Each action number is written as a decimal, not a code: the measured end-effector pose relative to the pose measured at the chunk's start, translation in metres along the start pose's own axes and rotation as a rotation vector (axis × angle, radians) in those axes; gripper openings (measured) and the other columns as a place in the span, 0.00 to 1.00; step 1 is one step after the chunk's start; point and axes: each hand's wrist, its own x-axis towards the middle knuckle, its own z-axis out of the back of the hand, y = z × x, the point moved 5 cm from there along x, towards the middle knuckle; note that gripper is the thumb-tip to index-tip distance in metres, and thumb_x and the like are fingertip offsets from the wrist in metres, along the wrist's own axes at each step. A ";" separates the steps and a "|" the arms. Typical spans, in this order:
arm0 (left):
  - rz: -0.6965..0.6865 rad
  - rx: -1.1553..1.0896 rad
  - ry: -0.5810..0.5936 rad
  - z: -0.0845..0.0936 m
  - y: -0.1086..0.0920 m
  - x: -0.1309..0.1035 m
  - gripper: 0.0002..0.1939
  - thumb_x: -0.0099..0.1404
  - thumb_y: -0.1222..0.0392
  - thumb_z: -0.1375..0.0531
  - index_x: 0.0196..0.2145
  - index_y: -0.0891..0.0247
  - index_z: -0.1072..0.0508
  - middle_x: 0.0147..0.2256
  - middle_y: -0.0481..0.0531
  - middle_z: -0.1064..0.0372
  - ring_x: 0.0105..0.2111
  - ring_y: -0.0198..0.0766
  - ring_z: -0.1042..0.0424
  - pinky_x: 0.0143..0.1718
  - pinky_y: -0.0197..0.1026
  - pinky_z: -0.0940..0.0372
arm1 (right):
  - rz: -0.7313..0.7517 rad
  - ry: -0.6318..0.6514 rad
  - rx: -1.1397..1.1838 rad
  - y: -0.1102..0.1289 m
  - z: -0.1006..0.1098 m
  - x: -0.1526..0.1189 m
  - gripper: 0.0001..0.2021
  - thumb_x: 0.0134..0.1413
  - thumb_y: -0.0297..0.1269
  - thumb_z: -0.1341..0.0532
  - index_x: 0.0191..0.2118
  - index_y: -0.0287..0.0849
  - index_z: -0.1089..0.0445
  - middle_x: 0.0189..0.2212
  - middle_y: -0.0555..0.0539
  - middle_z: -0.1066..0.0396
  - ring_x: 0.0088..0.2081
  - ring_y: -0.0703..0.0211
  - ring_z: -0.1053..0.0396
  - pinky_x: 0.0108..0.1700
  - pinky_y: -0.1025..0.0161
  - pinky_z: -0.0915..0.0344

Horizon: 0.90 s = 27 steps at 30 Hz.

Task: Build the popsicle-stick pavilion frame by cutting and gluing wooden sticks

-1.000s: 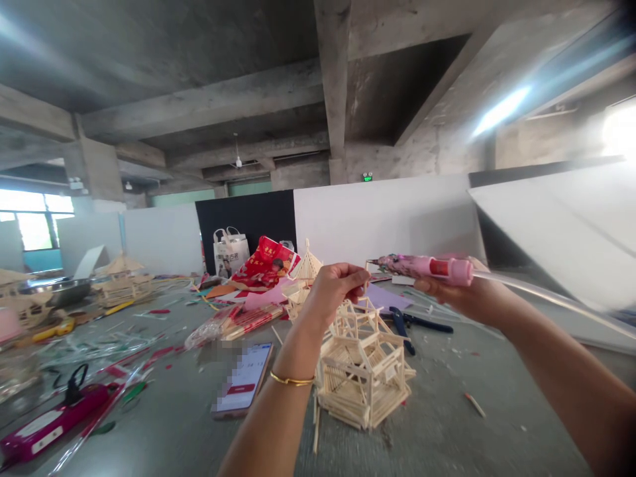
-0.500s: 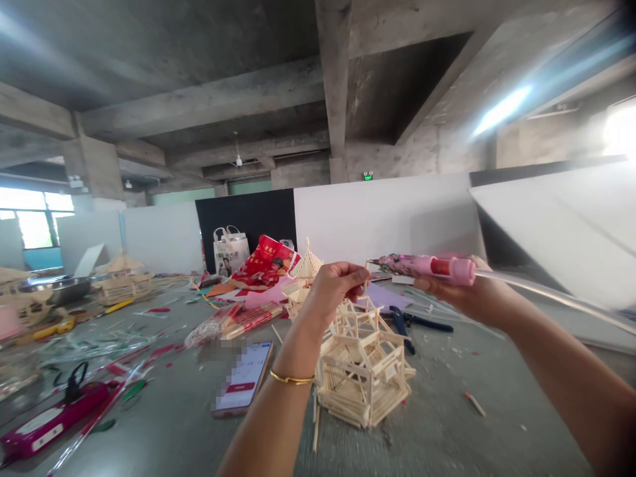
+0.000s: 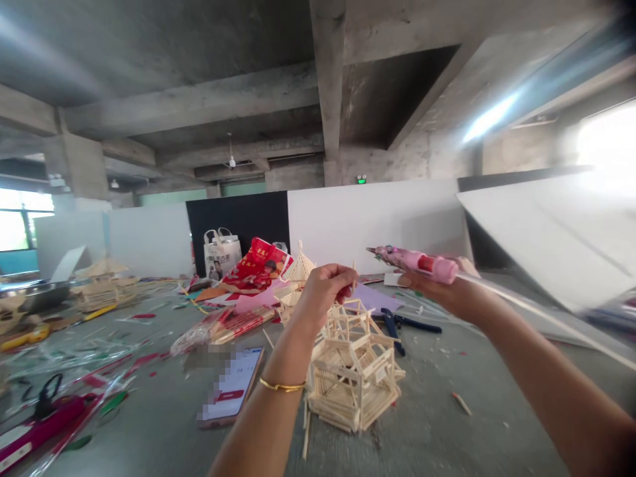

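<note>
Above the far side of the stick model (image 3: 355, 381), the left hand (image 3: 328, 288) pinches a thin stick (image 3: 354, 270) nearly upright, thumb and fingertips closed with only its thickness between them. Higher and right of the model, the right hand (image 3: 454, 291) curls round a pink tool (image 3: 415, 264), its far fingers hidden; the tip points toward the stick, apart from it. Left of the model lies a phone (image 3: 238, 381); behind and right, dark-blue pliers (image 3: 415, 324).

Stick model (image 3: 358, 391) on table (image 3: 437, 430); phone (image 3: 241, 381) left, hand tool (image 3: 420, 324) behind right.
</note>
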 end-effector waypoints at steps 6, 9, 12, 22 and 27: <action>-0.003 -0.006 0.190 -0.051 -0.018 -0.025 0.07 0.59 0.59 0.42 0.27 0.65 0.33 0.24 0.52 0.31 0.23 0.30 0.36 0.26 0.35 0.43 | -0.021 -0.065 -0.289 -0.018 -0.008 0.001 0.19 0.55 0.52 0.45 0.26 0.39 0.36 0.24 0.49 0.36 0.26 0.63 0.37 0.25 0.67 0.49; 0.053 -0.010 0.201 -0.079 -0.012 -0.040 0.08 0.62 0.57 0.46 0.28 0.63 0.36 0.22 0.50 0.33 0.22 0.32 0.36 0.26 0.36 0.43 | -0.115 -0.184 -0.480 -0.024 -0.006 -0.003 0.13 0.57 0.44 0.46 0.30 0.39 0.37 0.30 0.48 0.35 0.26 0.64 0.38 0.24 0.67 0.56; -0.054 0.041 0.040 -0.093 -0.005 -0.051 0.10 0.62 0.52 0.46 0.30 0.61 0.36 0.21 0.47 0.38 0.19 0.31 0.43 0.23 0.36 0.49 | -0.194 -0.289 -0.605 -0.022 0.001 -0.008 0.06 0.56 0.37 0.46 0.35 0.40 0.38 0.35 0.47 0.35 0.26 0.64 0.40 0.23 0.67 0.61; -0.139 0.087 -0.050 -0.115 0.004 -0.065 0.18 0.62 0.46 0.46 0.24 0.62 0.31 0.19 0.48 0.42 0.21 0.33 0.45 0.24 0.38 0.53 | -0.144 -0.423 -0.541 0.010 0.014 -0.013 0.04 0.54 0.32 0.46 0.37 0.40 0.38 0.40 0.47 0.33 0.26 0.64 0.38 0.24 0.66 0.56; 0.130 -0.273 -0.013 -0.118 0.010 -0.061 0.19 0.55 0.44 0.41 0.19 0.63 0.34 0.13 0.41 0.53 0.14 0.27 0.55 0.18 0.36 0.59 | -0.163 -0.394 -0.500 0.012 0.006 -0.014 0.05 0.56 0.33 0.47 0.39 0.40 0.37 0.43 0.47 0.32 0.28 0.62 0.35 0.26 0.65 0.51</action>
